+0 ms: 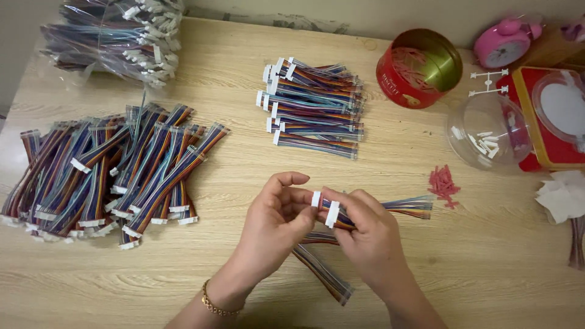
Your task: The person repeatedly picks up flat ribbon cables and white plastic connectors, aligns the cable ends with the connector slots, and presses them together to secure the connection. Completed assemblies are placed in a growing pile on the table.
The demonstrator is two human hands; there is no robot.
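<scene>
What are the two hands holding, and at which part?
Both the left hand and right hand grip a rainbow wire bundle near its white connector end.

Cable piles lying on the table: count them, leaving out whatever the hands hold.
3: a bagged pile at the far left corner, a big loose pile at left, a neat stack at centre.

Wooden tabletop (426, 268). Loose heap of ribbon cables (103, 173) at left; bagged cables (116, 36) top left; stacked cables (314, 109) centre. Red round tin (417, 68), clear bowl (487, 131), pink alarm clock (504, 42), red clips (443, 186) at right.
</scene>
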